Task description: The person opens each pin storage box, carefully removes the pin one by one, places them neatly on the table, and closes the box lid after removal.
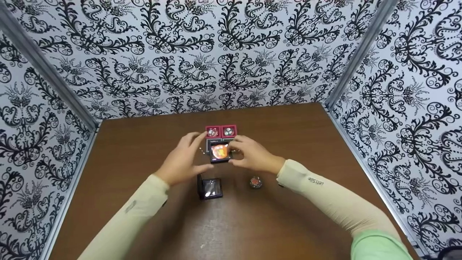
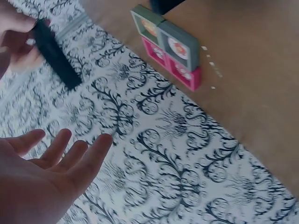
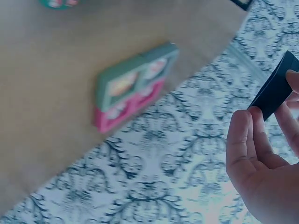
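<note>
My right hand pinches a small black box by its right side. An orange round design shows through its front. Seen edge-on in the right wrist view, the black box sits between the thumb and fingers of the right hand. My left hand is held to the left of the box, thumb and fingers spread. In the left wrist view the left hand holds nothing, its fingers apart from the box.
Pink boxes with small contents lie behind grey boxes, partly hidden by the held box. Nearer on the table are a second black case with a shiny inside and a patterned round piece. Patterned walls enclose the table.
</note>
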A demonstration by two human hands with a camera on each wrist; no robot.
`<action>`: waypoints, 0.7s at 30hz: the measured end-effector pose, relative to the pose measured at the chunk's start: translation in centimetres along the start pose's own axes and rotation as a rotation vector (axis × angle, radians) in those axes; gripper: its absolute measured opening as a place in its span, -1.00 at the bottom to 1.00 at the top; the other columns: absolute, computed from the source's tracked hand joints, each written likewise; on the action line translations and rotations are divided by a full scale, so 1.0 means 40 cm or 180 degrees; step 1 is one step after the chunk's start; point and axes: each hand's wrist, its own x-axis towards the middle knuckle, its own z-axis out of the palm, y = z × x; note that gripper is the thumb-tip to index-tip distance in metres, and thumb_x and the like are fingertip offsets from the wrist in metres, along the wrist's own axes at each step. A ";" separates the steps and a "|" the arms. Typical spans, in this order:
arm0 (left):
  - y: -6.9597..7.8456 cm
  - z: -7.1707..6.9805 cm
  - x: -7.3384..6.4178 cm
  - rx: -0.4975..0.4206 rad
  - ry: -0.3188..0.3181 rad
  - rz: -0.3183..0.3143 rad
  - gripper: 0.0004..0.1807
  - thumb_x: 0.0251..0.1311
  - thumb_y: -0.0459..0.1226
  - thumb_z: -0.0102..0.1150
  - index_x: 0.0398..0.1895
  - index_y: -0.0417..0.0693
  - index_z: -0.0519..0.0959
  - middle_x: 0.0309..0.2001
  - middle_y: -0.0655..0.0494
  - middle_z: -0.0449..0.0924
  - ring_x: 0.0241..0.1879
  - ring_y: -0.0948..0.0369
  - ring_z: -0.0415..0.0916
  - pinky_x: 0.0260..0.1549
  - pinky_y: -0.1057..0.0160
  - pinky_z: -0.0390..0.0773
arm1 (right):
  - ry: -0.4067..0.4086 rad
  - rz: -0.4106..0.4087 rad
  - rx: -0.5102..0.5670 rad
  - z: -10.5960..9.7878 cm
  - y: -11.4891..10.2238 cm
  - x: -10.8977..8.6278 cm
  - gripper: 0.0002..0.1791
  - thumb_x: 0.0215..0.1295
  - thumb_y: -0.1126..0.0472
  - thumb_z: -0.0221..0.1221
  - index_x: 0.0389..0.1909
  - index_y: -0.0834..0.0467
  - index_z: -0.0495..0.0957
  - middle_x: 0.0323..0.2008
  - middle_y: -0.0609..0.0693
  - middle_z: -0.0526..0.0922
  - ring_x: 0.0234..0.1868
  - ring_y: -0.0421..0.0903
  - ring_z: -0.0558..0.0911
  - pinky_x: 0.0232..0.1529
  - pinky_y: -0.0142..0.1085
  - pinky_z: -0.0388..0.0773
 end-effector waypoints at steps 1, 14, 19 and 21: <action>0.006 0.003 0.013 0.0051 -0.0001 0.0055 0.19 0.16 0.15 0.62 0.72 -0.10 0.19 0.49 -0.28 0.30 0.40 -0.18 0.39 0.31 -0.17 0.54 | 0.0019 -0.0050 -0.0026 -0.006 -0.006 0.003 -0.68 0.26 0.16 0.55 -0.04 0.11 0.68 -0.03 0.00 0.65 0.01 0.01 0.62 0.10 -0.07 0.64; 0.031 0.038 0.070 0.0274 0.0183 0.0333 0.07 0.11 0.22 0.62 0.57 -0.15 0.46 0.15 -0.08 0.46 0.00 0.03 0.40 -0.11 -0.02 0.65 | 0.0193 -0.0216 0.0081 -0.041 -0.039 0.004 -0.66 0.26 0.20 0.53 0.00 0.15 0.70 -0.02 0.03 0.63 0.03 0.02 0.59 0.13 -0.08 0.61; 0.023 0.036 0.069 0.0091 0.0333 0.0280 -0.16 0.14 0.08 0.64 0.37 -0.21 0.59 0.04 -0.04 0.43 -0.03 0.06 0.41 -0.11 0.03 0.66 | 0.0531 0.0036 0.1187 -0.019 -0.041 0.015 -0.62 0.40 0.32 0.38 0.19 0.28 0.63 0.01 0.13 0.65 -0.01 0.03 0.65 0.01 -0.09 0.69; 0.020 0.037 0.068 0.0001 0.0423 0.0235 -0.22 0.14 0.03 0.63 0.30 -0.23 0.60 0.02 -0.04 0.42 -0.03 0.05 0.42 -0.08 0.04 0.67 | 0.0712 0.0329 0.2073 0.002 -0.040 0.024 -0.60 0.50 0.38 0.25 0.30 0.33 0.52 0.04 0.19 0.65 -0.01 0.03 0.67 -0.03 -0.11 0.73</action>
